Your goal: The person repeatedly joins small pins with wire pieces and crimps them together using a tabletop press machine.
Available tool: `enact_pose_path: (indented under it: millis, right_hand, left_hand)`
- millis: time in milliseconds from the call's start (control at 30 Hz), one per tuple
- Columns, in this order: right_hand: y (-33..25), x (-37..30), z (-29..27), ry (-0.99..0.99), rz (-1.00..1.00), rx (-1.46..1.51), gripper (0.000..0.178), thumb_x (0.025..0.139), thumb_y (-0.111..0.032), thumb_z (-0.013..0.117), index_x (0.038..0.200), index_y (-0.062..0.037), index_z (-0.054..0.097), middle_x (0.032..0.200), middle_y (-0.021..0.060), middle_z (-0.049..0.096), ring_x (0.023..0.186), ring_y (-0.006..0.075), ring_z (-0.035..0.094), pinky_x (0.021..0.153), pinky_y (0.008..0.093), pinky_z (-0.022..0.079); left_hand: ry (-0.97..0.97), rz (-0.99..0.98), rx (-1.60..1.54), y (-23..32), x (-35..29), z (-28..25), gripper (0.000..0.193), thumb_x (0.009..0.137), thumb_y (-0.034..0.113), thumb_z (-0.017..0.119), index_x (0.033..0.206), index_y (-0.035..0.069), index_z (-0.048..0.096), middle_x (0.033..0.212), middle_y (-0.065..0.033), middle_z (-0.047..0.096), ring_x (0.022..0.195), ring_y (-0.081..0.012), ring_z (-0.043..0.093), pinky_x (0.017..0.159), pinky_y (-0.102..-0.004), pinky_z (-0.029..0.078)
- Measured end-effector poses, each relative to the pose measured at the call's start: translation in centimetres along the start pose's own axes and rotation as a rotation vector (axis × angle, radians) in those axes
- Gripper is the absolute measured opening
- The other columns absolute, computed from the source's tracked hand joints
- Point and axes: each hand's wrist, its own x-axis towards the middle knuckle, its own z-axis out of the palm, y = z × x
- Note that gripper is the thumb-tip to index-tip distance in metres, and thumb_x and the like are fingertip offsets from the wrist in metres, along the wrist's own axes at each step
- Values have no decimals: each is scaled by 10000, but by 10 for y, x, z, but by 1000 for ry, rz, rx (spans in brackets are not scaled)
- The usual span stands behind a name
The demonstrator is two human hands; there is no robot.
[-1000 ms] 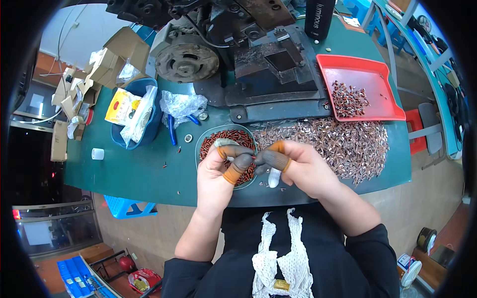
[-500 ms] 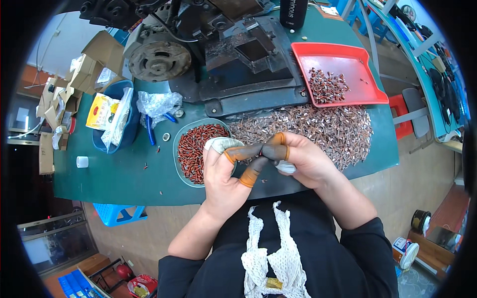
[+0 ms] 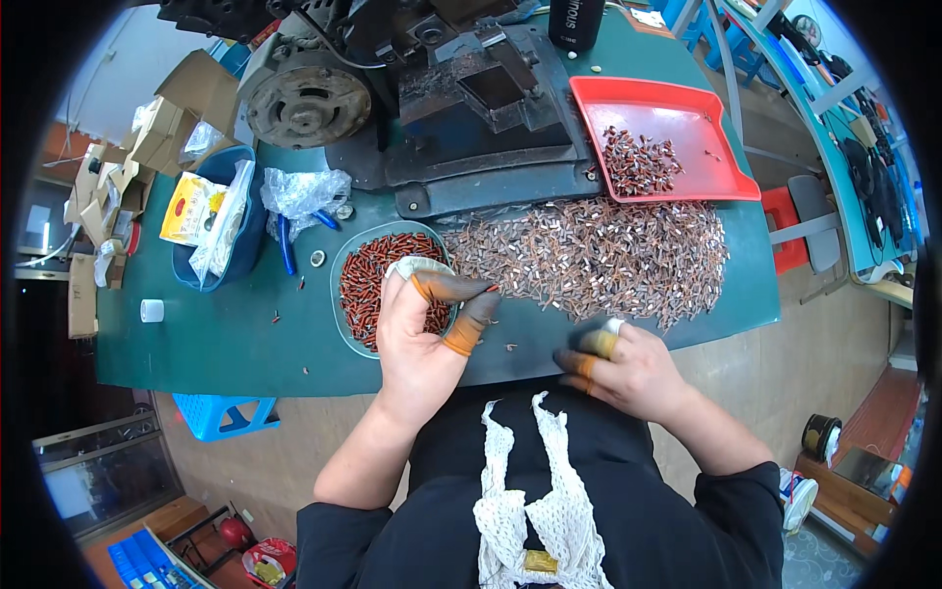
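Note:
My left hand (image 3: 417,329) is over the right side of a pale green bowl (image 3: 339,319) heaped with small red-brown rod-shaped parts (image 3: 378,270). Its thumb and forefinger, in dark and orange finger cots, are pinched together. A tiny reddish part (image 3: 493,289) shows at their tips. My right hand (image 3: 633,368) hangs by the table's front edge, apart from the left, also in finger cots. Its fingers are smeared by motion, so whether they hold anything is unclear. Beyond both hands spreads a wide pile of small brown and silvery metal pieces (image 3: 618,255).
A red tray (image 3: 721,177) with a heap of similar parts stands behind the pile. A dark, greasy machine (image 3: 491,147) fills the back. On the left are a blue bin (image 3: 257,221), clear plastic wrap (image 3: 309,191), blue-handled pliers (image 3: 286,245) and a white roll (image 3: 152,311).
My hands, together at the fingertips before, have parted. The right has moved down and right toward the table edge; the left has shifted slightly left and keeps its pinch.

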Motion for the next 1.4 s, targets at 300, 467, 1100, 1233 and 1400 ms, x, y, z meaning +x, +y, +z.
enact_pose_path:
  millis: [300, 467, 1100, 1233, 1400]
  right_hand:
    - [-5, 52, -28, 307, 687, 865, 129, 822, -41, 731, 921, 0, 659, 842, 76, 696, 751, 168, 689, 573, 243, 553]
    - [13, 147, -49, 558, 617, 1200, 161, 903, -76, 659, 1025, 27, 636, 963, 97, 690, 765, 134, 682, 543, 206, 536]
    - [61, 215, -51, 815, -39, -201, 134, 798, -77, 730, 901, -33, 657, 805, 94, 645, 707, 238, 622, 609, 325, 497]
    - [54, 216, -57, 804, -86, -343, 147, 751, -74, 730, 868, -63, 641, 776, 78, 616, 684, 253, 599, 577, 355, 486]
    - [52, 216, -60, 774, -69, -350, 156, 749, -77, 728, 874, -62, 635, 772, 76, 610, 687, 255, 596, 574, 354, 485]
  left_hand:
    - [98, 134, 138, 1, 21, 0, 164, 766, 78, 783, 898, 68, 686, 883, -58, 598, 863, -243, 541, 773, -340, 429]
    - [238, 476, 354, -2, 70, 3, 192, 739, 74, 776, 906, 86, 681, 926, -77, 583, 884, -294, 529, 791, -377, 408]
    - [469, 829, 523, -35, 168, 27, 328, 650, 110, 804, 889, 115, 580, 911, -45, 601, 881, -274, 557, 796, -417, 382]
    - [475, 833, 547, -34, 170, 28, 258, 694, 132, 769, 863, 106, 577, 926, -56, 600, 903, -283, 545, 807, -437, 403]
    - [490, 851, 571, -35, 176, 30, 229, 685, 127, 764, 806, 114, 570, 906, -47, 598, 889, -268, 545, 811, -431, 408]
